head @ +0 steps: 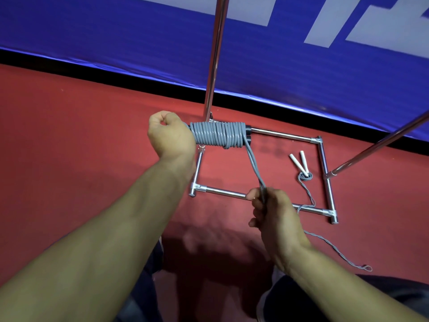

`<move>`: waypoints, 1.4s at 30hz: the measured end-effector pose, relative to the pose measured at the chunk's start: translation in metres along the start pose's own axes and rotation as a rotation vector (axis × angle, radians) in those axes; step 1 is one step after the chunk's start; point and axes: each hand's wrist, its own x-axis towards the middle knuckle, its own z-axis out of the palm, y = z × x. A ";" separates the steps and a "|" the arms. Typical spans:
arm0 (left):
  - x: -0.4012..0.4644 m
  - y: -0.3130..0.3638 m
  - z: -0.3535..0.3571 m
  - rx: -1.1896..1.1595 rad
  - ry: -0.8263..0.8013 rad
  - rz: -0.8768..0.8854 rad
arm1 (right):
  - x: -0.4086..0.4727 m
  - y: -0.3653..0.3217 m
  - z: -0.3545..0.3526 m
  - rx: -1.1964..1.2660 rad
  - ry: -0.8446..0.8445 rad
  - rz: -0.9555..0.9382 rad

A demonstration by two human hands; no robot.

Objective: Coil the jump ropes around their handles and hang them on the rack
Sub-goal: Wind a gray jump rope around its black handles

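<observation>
- Left hand [170, 133]: fist curled round one end of the handles, held out level above the floor; the gripped end is hidden inside the fist.
- Grey jump rope [219, 135]: wound in tight, close turns along the pair of handles, from the fist to just short of the far end.
- Dark handle ends [248, 135]: two, side by side, protruding past the last turn of the coil.
- Rope tail [254, 169]: doubled strand (two lines running together) descending taut from the coil to the right hand.
- Right hand [270, 209]: fingers closed round the tail, pinching it near the top of the fist.
- Second jump rope [306, 175]: white handles [299, 163] lying on the floor inside the rack base, small grey coil beside them, loose cord trailing over the near bar and off to the lower right.
- Rack base [325, 163]: chrome tube rectangle, flat on the floor, with upright pole [214, 56] rising from its far left corner.
- Red floor [81, 126]; blue banner [139, 36] behind.
</observation>
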 end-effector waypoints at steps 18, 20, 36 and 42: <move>0.000 0.004 -0.003 0.073 -0.025 0.070 | 0.009 -0.005 -0.012 0.339 -0.097 0.353; 0.000 0.003 -0.003 0.083 -0.027 0.082 | 0.009 -0.008 -0.013 0.378 -0.042 0.364; 0.009 0.005 -0.004 0.108 0.038 0.044 | 0.008 -0.008 -0.017 0.107 -0.323 0.289; -0.002 0.002 -0.004 0.126 -0.058 0.072 | 0.004 -0.023 -0.020 -0.579 -0.569 0.159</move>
